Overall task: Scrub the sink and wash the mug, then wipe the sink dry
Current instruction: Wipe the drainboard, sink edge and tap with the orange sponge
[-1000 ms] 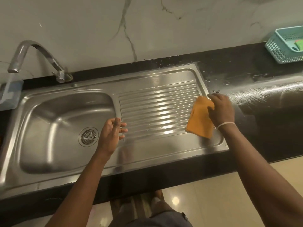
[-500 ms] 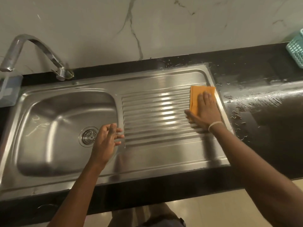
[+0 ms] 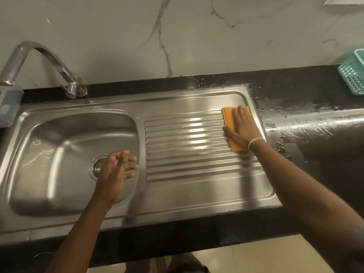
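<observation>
**Cloth flat on the drainboard, one hand free over the basin**

The black bench (image 3: 295,99) carries the steel sink (image 3: 177,203), and water drops and streaks lie on the bench just right of the sink. At the sink's back left stands the curved tap (image 3: 49,56). A teal basket (image 3: 352,75) sits on the bench well to the right of the sink. The right hand (image 3: 243,129) lies flat with straight fingers, pressing the orange cloth (image 3: 228,115) onto the far right corner of the sink's ribbed drainboard. The left hand (image 3: 116,172) is over the sink's basin beside the drain (image 3: 96,168), fingers spread and loose, holding nothing.
</observation>
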The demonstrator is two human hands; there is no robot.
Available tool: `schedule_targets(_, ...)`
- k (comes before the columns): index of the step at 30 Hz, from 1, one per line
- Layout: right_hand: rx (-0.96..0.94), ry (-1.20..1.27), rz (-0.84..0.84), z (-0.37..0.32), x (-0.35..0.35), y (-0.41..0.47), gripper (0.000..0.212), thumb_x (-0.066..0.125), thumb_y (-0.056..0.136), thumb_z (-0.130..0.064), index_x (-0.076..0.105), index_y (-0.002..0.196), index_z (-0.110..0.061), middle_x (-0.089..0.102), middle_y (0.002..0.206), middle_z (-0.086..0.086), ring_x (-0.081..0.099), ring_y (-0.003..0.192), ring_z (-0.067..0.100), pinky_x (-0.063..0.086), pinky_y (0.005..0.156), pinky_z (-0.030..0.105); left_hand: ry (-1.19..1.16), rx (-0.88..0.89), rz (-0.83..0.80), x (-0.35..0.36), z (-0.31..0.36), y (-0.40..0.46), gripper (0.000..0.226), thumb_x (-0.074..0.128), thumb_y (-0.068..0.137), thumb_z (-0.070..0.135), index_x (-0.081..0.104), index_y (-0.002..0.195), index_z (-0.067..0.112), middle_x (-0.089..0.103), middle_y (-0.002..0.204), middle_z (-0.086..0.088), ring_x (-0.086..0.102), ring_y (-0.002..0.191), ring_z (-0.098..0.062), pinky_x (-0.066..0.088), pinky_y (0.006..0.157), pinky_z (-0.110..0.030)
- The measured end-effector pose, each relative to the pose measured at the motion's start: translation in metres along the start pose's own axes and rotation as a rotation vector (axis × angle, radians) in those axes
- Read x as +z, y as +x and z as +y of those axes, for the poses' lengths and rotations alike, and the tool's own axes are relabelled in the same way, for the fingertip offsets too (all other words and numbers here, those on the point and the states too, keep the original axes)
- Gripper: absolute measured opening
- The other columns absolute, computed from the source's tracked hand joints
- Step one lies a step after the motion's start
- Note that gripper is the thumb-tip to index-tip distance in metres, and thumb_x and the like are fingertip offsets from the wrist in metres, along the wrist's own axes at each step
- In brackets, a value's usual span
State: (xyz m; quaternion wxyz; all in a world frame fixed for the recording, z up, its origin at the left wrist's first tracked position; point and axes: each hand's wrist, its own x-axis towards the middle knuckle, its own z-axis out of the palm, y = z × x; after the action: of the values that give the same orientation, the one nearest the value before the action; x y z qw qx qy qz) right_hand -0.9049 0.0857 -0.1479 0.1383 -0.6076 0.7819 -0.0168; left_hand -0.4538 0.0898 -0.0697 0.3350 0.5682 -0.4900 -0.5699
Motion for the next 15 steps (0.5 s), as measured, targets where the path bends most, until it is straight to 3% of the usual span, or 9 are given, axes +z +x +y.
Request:
schedule_targets(3, 0.007, -0.024, -0.005, -0.002, 0.011, -0.057, 0.09, 0.014, 0.094, -0.071, -0.003, 0.159, -0.01, -0.01, 0.166, 0.011, -0.011, 0.153, 0.024, -0.002, 0.125, 0.043, -0.006, 0.005, -0.023, 0.003, 0.0, -0.002, 0.078, 0.055, 0.065, 0.085, 0.057, 0.112, 0.024, 0.069, 0.108, -0.008, 0.07, 0.093, -0.025, 0.055, 0.079, -0.042)
schedule_targets(8, 0.053, -0.05, -0.018, -0.003, 0.036, -0.15, 0.085, 0.014, 0.097, -0.068, -0.019, 0.156, -0.016, -0.025, 0.163, 0.004, -0.022, 0.151, 0.019, -0.003, 0.125, 0.044, -0.038, -0.005, -0.056, 0.002, -0.002, -0.004, 0.076, 0.056, 0.063, 0.086, 0.057, 0.109, 0.026, 0.068, 0.109, -0.009, 0.07, 0.094, -0.026, 0.054, 0.077, -0.04)
schedule_targets(15, 0.242, 0.0, 0.066, -0.054, 0.04, -0.139, 0.096, 0.012, 0.092, -0.078, -0.007, 0.158, -0.011, -0.014, 0.166, 0.009, -0.014, 0.153, 0.024, 0.001, 0.125, 0.046, -0.055, -0.012, -0.091, -0.01, -0.01, -0.012, 0.073, 0.054, 0.067, 0.085, 0.056, 0.111, 0.027, 0.07, 0.109, -0.005, 0.07, 0.095, -0.024, 0.054, 0.081, -0.043)
